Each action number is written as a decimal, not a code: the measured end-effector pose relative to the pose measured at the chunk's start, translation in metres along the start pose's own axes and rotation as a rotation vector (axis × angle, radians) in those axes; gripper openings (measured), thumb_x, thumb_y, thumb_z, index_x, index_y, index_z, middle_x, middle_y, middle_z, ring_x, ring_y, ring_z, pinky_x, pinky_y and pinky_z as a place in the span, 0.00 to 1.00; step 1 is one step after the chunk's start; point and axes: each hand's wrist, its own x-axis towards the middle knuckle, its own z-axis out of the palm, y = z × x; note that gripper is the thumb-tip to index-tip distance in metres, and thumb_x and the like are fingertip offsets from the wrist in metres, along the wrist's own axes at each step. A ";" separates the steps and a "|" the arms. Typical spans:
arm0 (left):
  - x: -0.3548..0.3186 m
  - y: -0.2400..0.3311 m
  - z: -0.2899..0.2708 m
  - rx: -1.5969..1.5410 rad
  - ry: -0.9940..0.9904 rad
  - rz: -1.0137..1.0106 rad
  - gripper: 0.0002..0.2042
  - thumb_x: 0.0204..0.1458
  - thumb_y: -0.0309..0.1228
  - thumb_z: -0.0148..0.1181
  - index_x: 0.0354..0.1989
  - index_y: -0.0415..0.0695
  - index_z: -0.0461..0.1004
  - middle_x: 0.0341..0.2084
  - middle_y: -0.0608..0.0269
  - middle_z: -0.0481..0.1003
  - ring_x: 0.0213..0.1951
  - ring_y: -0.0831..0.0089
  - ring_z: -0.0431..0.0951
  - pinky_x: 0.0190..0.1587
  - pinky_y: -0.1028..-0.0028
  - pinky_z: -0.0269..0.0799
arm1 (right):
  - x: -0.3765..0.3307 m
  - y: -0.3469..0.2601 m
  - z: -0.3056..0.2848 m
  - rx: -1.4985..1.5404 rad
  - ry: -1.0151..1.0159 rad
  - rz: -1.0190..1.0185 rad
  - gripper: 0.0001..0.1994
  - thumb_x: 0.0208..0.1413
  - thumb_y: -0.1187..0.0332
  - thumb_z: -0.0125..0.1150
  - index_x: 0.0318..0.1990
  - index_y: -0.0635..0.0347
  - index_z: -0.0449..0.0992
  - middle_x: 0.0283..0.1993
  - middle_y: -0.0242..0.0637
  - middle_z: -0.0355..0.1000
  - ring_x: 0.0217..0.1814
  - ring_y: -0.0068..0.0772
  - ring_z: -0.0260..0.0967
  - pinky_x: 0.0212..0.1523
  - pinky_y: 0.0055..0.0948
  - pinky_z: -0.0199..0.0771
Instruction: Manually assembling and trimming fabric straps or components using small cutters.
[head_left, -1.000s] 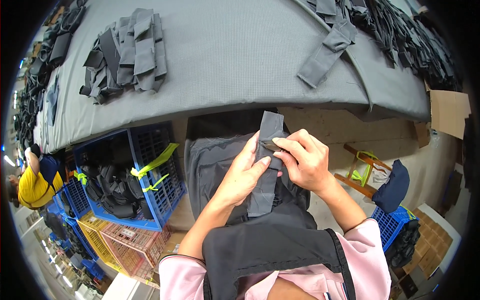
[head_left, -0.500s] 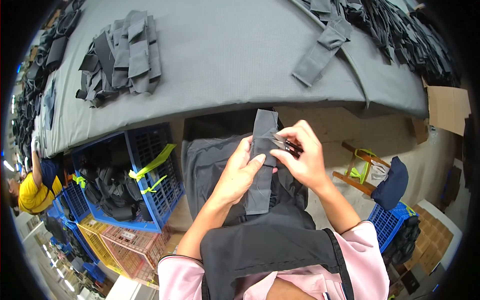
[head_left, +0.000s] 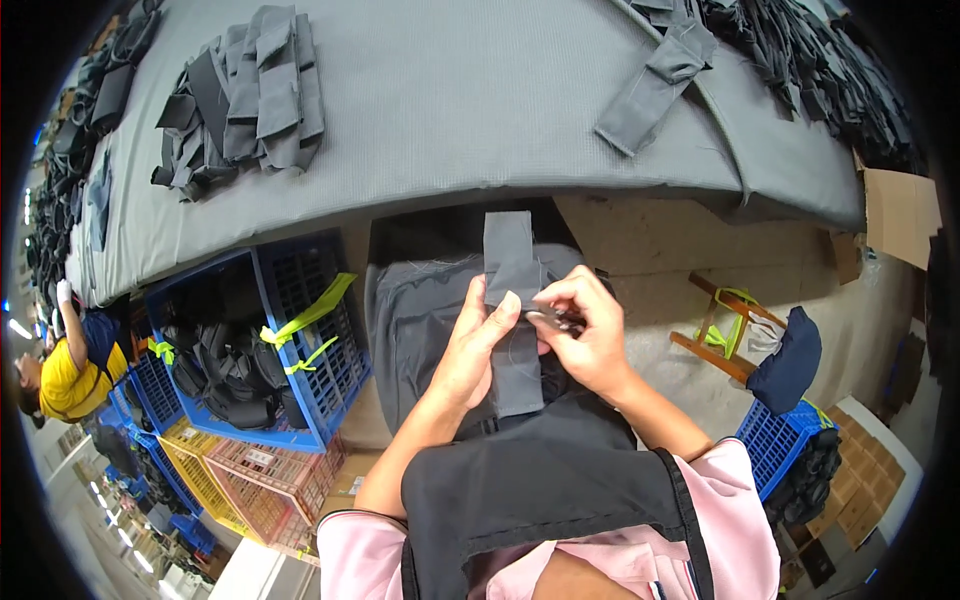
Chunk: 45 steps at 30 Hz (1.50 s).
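Observation:
A grey fabric strip [head_left: 516,385] runs upright in front of me, above dark cloth [head_left: 420,330] spread over my lap. My left hand [head_left: 470,345] pinches the strip near its middle, thumb on top. In my right hand [head_left: 588,325] is a pair of small dark thread snips [head_left: 556,319], their tips at the strip's right edge close to my left thumb. My right fingers wrap round the snips and hide part of them. Loose threads stick out from the strip.
Ahead stands a table with a grey cover [head_left: 440,110], bearing a pile of grey strips [head_left: 265,95] and a bigger heap [head_left: 810,75]. A blue crate [head_left: 315,400] holds dark padded pieces; a wooden stool [head_left: 715,345] is at right. A person in yellow [head_left: 75,380] works far left.
The snips have moved left and down onto the strip's edge, and their blades look closer together. The strip has shifted slightly left, with both hands still holding.

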 end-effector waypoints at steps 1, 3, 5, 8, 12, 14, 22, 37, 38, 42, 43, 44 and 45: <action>0.000 0.003 0.001 -0.001 0.004 0.000 0.30 0.56 0.39 0.55 0.60 0.38 0.50 0.50 0.53 0.66 0.52 0.70 0.66 0.55 0.71 0.63 | -0.002 -0.001 -0.004 -0.025 0.017 0.016 0.12 0.42 0.82 0.64 0.36 0.63 0.71 0.32 0.32 0.63 0.28 0.19 0.64 0.27 0.19 0.67; 0.001 0.008 0.001 -0.060 -0.026 0.081 0.23 0.58 0.35 0.53 0.59 0.42 0.55 0.49 0.58 0.68 0.50 0.71 0.69 0.53 0.71 0.66 | 0.002 -0.010 -0.005 0.019 0.072 -0.029 0.13 0.43 0.80 0.64 0.38 0.63 0.71 0.33 0.32 0.62 0.29 0.19 0.63 0.29 0.19 0.67; 0.003 0.009 0.000 -0.112 -0.069 0.077 0.20 0.58 0.31 0.51 0.58 0.44 0.57 0.49 0.61 0.68 0.50 0.71 0.69 0.54 0.70 0.65 | 0.006 -0.009 -0.008 -0.091 0.049 -0.093 0.14 0.43 0.78 0.65 0.39 0.63 0.71 0.35 0.34 0.63 0.28 0.21 0.64 0.27 0.19 0.67; 0.004 0.010 -0.001 -0.177 -0.108 0.116 0.21 0.58 0.27 0.50 0.60 0.44 0.56 0.53 0.59 0.67 0.51 0.70 0.70 0.55 0.69 0.65 | 0.005 -0.015 -0.020 -0.339 0.039 -0.239 0.12 0.42 0.78 0.64 0.37 0.68 0.73 0.33 0.38 0.64 0.26 0.26 0.66 0.27 0.21 0.67; 0.007 0.014 0.001 -0.212 -0.154 0.113 0.22 0.57 0.27 0.51 0.60 0.44 0.57 0.54 0.61 0.67 0.52 0.71 0.69 0.54 0.70 0.65 | 0.000 -0.031 -0.029 -0.491 0.052 -0.241 0.12 0.38 0.75 0.68 0.34 0.64 0.76 0.27 0.37 0.64 0.23 0.28 0.63 0.24 0.22 0.64; 0.008 0.013 0.001 -0.185 -0.124 0.116 0.21 0.57 0.27 0.51 0.59 0.44 0.58 0.54 0.61 0.67 0.52 0.71 0.68 0.54 0.70 0.65 | 0.005 -0.034 -0.030 -0.688 -0.003 -0.391 0.13 0.37 0.73 0.69 0.34 0.61 0.76 0.25 0.35 0.64 0.22 0.30 0.63 0.23 0.25 0.64; 0.010 0.012 0.002 -0.159 -0.093 0.107 0.19 0.57 0.27 0.51 0.57 0.42 0.61 0.51 0.61 0.68 0.52 0.72 0.67 0.56 0.71 0.63 | 0.020 -0.036 -0.032 -0.809 -0.136 -0.482 0.14 0.35 0.69 0.68 0.34 0.55 0.76 0.28 0.32 0.63 0.21 0.32 0.64 0.23 0.29 0.63; 0.011 0.011 -0.001 -0.210 -0.085 0.030 0.18 0.57 0.28 0.51 0.56 0.43 0.61 0.47 0.63 0.69 0.50 0.74 0.69 0.53 0.71 0.64 | 0.020 -0.026 -0.026 -0.691 -0.099 -0.368 0.11 0.39 0.69 0.67 0.32 0.56 0.74 0.27 0.32 0.64 0.22 0.33 0.68 0.22 0.29 0.67; 0.011 0.011 -0.001 -0.218 -0.083 0.022 0.18 0.57 0.28 0.51 0.56 0.43 0.61 0.47 0.62 0.70 0.49 0.73 0.70 0.51 0.71 0.66 | 0.019 -0.024 -0.026 -0.667 -0.070 -0.367 0.10 0.39 0.69 0.67 0.32 0.56 0.75 0.27 0.32 0.64 0.22 0.33 0.68 0.22 0.29 0.67; 0.012 0.011 -0.001 -0.139 -0.081 0.038 0.20 0.56 0.27 0.53 0.57 0.42 0.60 0.46 0.61 0.70 0.46 0.73 0.72 0.45 0.71 0.72 | 0.017 -0.024 -0.026 -0.598 -0.002 -0.384 0.10 0.40 0.70 0.67 0.32 0.57 0.75 0.26 0.32 0.64 0.21 0.34 0.68 0.22 0.30 0.67; 0.011 0.011 -0.002 -0.138 -0.079 0.039 0.20 0.56 0.27 0.53 0.57 0.42 0.60 0.46 0.61 0.70 0.46 0.73 0.72 0.45 0.71 0.72 | 0.021 -0.026 -0.025 -0.581 -0.060 -0.351 0.10 0.40 0.69 0.67 0.32 0.57 0.74 0.26 0.33 0.64 0.22 0.34 0.68 0.22 0.30 0.67; 0.010 0.010 -0.003 -0.066 -0.058 0.016 0.20 0.56 0.28 0.54 0.57 0.41 0.60 0.46 0.58 0.70 0.44 0.71 0.73 0.44 0.69 0.74 | 0.024 -0.028 -0.025 -0.563 -0.117 -0.317 0.09 0.41 0.69 0.66 0.32 0.58 0.74 0.27 0.33 0.64 0.23 0.35 0.68 0.23 0.31 0.67; 0.009 0.009 -0.005 0.006 -0.036 -0.007 0.21 0.55 0.29 0.55 0.56 0.39 0.59 0.47 0.56 0.70 0.43 0.68 0.75 0.43 0.68 0.76 | 0.027 -0.030 -0.026 -0.561 -0.119 -0.318 0.09 0.41 0.69 0.66 0.32 0.58 0.74 0.27 0.33 0.64 0.23 0.35 0.68 0.23 0.31 0.67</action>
